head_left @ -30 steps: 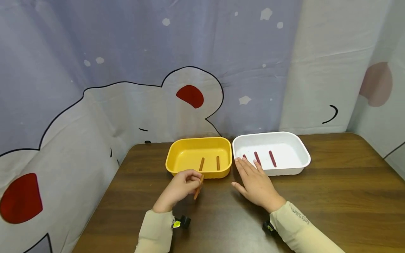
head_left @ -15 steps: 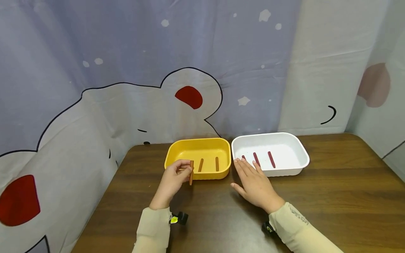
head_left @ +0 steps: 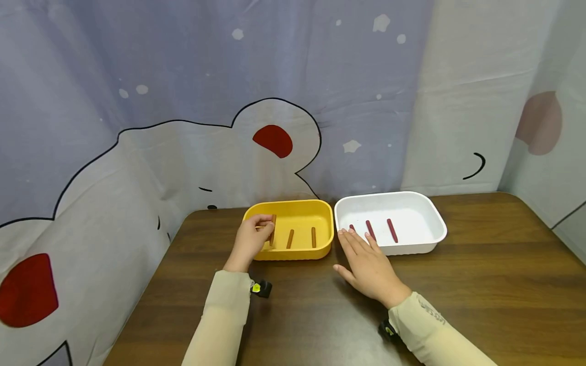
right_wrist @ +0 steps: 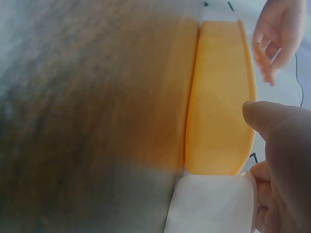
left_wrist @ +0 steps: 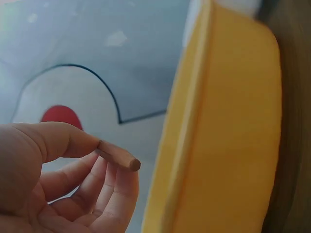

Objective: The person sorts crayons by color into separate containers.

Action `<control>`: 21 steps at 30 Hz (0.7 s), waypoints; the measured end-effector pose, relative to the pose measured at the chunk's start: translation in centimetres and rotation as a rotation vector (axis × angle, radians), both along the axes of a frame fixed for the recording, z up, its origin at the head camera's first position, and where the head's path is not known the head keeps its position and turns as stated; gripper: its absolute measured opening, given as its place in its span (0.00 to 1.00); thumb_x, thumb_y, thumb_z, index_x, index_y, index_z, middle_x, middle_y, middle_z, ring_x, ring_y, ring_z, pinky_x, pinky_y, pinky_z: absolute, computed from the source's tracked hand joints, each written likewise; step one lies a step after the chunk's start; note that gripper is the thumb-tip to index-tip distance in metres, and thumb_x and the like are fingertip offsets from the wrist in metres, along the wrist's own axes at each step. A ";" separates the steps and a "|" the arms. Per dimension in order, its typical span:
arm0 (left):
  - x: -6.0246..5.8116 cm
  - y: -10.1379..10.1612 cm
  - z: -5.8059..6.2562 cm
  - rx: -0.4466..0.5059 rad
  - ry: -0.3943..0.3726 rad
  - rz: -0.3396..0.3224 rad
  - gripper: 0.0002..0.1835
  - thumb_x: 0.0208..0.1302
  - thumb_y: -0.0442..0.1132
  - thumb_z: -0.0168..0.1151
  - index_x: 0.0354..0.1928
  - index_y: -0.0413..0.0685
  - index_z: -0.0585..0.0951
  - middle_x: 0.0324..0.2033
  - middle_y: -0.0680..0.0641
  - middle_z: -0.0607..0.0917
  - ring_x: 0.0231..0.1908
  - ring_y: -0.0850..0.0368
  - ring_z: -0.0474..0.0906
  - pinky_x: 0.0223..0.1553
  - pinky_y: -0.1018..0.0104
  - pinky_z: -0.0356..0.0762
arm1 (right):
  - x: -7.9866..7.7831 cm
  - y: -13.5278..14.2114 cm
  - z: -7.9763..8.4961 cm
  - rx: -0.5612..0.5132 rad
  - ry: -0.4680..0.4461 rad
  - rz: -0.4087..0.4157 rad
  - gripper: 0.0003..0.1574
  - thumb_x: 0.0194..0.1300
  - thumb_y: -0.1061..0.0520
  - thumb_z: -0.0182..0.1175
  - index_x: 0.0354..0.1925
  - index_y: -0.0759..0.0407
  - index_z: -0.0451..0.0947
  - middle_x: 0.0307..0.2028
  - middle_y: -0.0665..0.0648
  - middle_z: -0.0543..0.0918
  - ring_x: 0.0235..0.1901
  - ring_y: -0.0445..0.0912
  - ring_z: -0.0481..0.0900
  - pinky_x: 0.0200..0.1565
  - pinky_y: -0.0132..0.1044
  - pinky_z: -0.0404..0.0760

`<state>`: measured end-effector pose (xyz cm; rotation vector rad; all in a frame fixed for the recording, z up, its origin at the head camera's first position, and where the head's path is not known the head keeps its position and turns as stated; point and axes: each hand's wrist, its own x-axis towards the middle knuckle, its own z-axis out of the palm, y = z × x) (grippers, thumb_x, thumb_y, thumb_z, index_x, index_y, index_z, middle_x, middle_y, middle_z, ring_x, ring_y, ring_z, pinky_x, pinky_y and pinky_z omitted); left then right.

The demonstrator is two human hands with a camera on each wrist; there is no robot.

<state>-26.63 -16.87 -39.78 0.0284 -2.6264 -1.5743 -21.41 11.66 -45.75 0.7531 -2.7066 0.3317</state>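
My left hand (head_left: 249, 241) pinches a short orange-brown stick (head_left: 273, 231) between thumb and fingers, over the left part of the yellow tray (head_left: 293, 254). In the left wrist view the stick (left_wrist: 124, 159) juts past the thumb, its blunt end showing. Two similar brown sticks lie inside that tray, one in the middle (head_left: 290, 239) and one farther right (head_left: 313, 237). My right hand (head_left: 371, 269) has its fingers straight, their tips resting at the near left rim of the white tray (head_left: 418, 248). Dark red sticks (head_left: 392, 231) lie in it, the leftmost partly hidden by the fingers.
Both trays stand side by side at the back of a brown wooden table (head_left: 293, 315), close to a printed curtain (head_left: 366, 101). A dark wrist camera (head_left: 262, 288) is strapped below the left hand, and another (head_left: 386, 330) below the right.
My left hand has carried the stick from in front of the yellow tray, leftward and forward, over its inside. The stick has turned more upright in view. The right hand keeps its place.
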 end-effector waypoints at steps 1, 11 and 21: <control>-0.3 -0.1 -0.1 -0.036 0.000 0.003 0.16 0.72 0.35 0.59 0.57 0.35 0.81 0.46 0.37 0.84 0.42 0.48 0.84 0.47 0.58 0.86 | 0.0 0.0 0.0 0.001 -0.003 -0.002 0.49 0.71 0.40 0.61 0.76 0.68 0.59 0.74 0.65 0.64 0.74 0.58 0.61 0.75 0.58 0.51; -2.8 -0.5 -1.6 -0.305 0.009 0.007 0.15 0.67 0.32 0.57 0.51 0.33 0.84 0.39 0.40 0.86 0.37 0.49 0.80 0.40 0.61 0.79 | 0.1 -0.1 0.2 -0.006 -0.004 0.001 0.49 0.70 0.42 0.63 0.75 0.69 0.60 0.73 0.66 0.65 0.73 0.60 0.62 0.74 0.58 0.53; -3.4 -0.4 -2.6 -0.441 -0.044 0.035 0.11 0.67 0.31 0.59 0.46 0.32 0.85 0.39 0.39 0.87 0.40 0.46 0.82 0.47 0.54 0.82 | -0.1 -0.1 0.1 0.009 -0.002 -0.004 0.49 0.71 0.41 0.62 0.75 0.69 0.59 0.74 0.66 0.64 0.73 0.60 0.62 0.74 0.58 0.55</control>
